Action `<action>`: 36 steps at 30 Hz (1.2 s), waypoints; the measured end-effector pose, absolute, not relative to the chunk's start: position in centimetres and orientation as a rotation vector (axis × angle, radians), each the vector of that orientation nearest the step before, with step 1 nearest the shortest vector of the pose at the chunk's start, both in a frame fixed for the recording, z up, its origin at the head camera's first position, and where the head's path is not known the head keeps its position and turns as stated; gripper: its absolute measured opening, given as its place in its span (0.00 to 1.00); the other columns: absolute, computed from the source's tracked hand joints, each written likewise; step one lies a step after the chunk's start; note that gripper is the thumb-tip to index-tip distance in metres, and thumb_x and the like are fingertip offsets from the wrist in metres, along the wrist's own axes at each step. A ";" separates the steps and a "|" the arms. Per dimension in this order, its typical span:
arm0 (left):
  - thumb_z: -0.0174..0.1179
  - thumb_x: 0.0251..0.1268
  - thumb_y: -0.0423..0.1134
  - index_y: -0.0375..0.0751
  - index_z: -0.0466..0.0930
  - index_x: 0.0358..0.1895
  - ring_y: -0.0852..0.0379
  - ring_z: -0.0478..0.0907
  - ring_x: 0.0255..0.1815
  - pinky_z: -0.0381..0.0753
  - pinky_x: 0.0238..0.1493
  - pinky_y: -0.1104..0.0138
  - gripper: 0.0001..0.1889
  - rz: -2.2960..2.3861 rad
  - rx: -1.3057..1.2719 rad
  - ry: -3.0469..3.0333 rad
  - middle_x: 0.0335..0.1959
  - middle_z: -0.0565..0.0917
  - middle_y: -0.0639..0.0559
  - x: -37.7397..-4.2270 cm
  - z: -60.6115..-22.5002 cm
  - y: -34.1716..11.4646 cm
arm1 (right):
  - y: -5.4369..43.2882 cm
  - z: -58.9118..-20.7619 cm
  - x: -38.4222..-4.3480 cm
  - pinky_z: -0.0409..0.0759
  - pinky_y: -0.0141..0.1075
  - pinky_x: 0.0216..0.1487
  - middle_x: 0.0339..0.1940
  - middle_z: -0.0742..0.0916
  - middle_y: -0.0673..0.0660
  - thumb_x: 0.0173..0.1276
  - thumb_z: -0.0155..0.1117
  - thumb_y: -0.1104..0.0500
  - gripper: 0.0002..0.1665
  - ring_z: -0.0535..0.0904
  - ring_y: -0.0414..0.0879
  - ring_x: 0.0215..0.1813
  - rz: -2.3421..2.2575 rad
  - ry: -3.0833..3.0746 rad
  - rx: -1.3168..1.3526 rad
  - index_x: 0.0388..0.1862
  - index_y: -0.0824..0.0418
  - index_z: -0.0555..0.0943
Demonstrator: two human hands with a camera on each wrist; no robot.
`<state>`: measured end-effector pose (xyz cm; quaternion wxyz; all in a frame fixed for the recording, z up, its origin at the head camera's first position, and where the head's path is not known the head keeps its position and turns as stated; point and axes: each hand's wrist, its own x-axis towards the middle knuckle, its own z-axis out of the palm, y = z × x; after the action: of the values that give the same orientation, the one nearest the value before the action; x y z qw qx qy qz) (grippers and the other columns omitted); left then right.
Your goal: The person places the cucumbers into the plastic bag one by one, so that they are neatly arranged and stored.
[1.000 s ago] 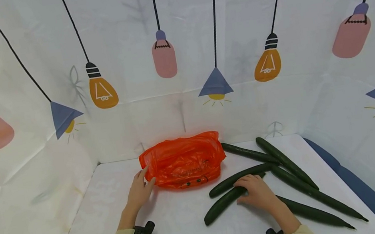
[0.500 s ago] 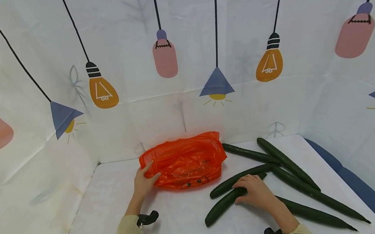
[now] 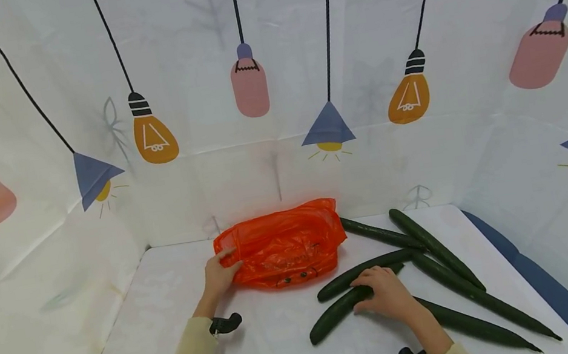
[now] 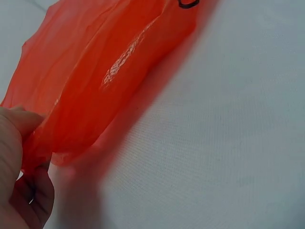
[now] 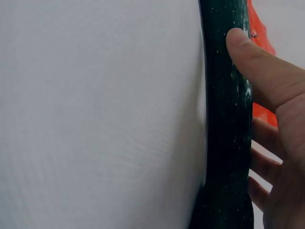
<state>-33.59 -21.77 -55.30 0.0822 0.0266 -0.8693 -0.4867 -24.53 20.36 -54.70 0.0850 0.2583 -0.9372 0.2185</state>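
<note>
At the back of the table lies a red plastic bag point(image 3: 286, 247), crumpled and flattish. My left hand point(image 3: 220, 276) is at its left end; in the left wrist view, thumb and fingers pinch the gathered edge of the bag point(image 4: 102, 81). Over at the right, my right hand point(image 3: 386, 293) holds a dark green cucumber point(image 3: 338, 317) near its middle. The right wrist view has the thumb on the near side of that cucumber point(image 5: 228, 105) and the fingers behind it, their tips partly hidden. The cucumber rests on the table.
Several other long cucumbers point(image 3: 434, 246) lie crossed to the right of the bag, one touching or passing behind the bag's right end. White sheeting printed with lamps point(image 3: 288, 170) stands behind the white table point(image 3: 287, 348). A blue edge point(image 3: 542, 279) runs along the right side.
My left hand has moved right and closed its fingers on the bag's left edge. The bag has shifted slightly right. My right hand stays on the cucumber, almost still.
</note>
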 end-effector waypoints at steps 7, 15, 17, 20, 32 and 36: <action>0.58 0.65 0.30 0.35 0.83 0.55 0.40 0.70 0.59 0.71 0.59 0.48 0.16 -1.480 0.081 -2.592 0.57 0.78 0.33 -33.9 -55.9 -21.8 | 20.4 -55.0 -24.6 0.69 0.53 0.54 0.41 0.83 0.44 0.43 0.81 0.40 0.30 0.74 0.46 0.49 0.650 -2.835 0.768 0.46 0.49 0.86; 0.60 0.67 0.34 0.31 0.73 0.64 0.39 0.67 0.65 0.67 0.64 0.49 0.24 -1.593 0.096 -2.533 0.63 0.73 0.32 -33.8 -56.0 -21.7 | 20.7 -55.1 -25.0 0.68 0.51 0.53 0.40 0.83 0.41 0.46 0.81 0.45 0.25 0.74 0.44 0.49 0.702 -2.824 0.773 0.44 0.49 0.86; 0.63 0.65 0.39 0.31 0.69 0.67 0.37 0.64 0.67 0.64 0.66 0.48 0.29 -1.580 0.114 -2.548 0.65 0.71 0.32 -33.9 -56.0 -21.7 | 20.8 -55.0 -25.1 0.68 0.50 0.52 0.40 0.84 0.40 0.46 0.81 0.46 0.25 0.74 0.44 0.48 0.699 -2.825 0.771 0.44 0.49 0.87; 0.66 0.63 0.46 0.32 0.66 0.69 0.38 0.63 0.67 0.64 0.66 0.49 0.36 -1.560 0.173 -2.571 0.67 0.68 0.33 -34.0 -55.7 -21.7 | 20.9 -54.9 -25.3 0.68 0.49 0.50 0.40 0.84 0.40 0.45 0.82 0.48 0.24 0.74 0.44 0.47 0.690 -2.821 0.783 0.43 0.50 0.87; 0.68 0.60 0.43 0.35 0.64 0.71 0.37 0.64 0.66 0.66 0.65 0.49 0.38 -1.583 0.234 -2.506 0.67 0.67 0.32 -34.5 -54.8 -21.5 | 21.2 -54.8 -25.8 0.68 0.50 0.50 0.40 0.85 0.42 0.45 0.82 0.53 0.22 0.75 0.47 0.48 0.687 -2.808 0.821 0.42 0.51 0.86; 0.69 0.60 0.41 0.36 0.66 0.70 0.37 0.64 0.66 0.65 0.66 0.48 0.36 -1.595 0.225 -2.489 0.67 0.68 0.32 -34.5 -54.9 -21.3 | 21.1 -54.8 -25.7 0.68 0.50 0.50 0.40 0.85 0.42 0.46 0.81 0.51 0.22 0.75 0.46 0.48 0.684 -2.830 0.803 0.42 0.50 0.87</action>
<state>-34.47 -21.30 -54.90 0.0884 0.0755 -0.8362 -0.5359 -25.70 21.07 -54.81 0.0607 0.2655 -0.9352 0.2262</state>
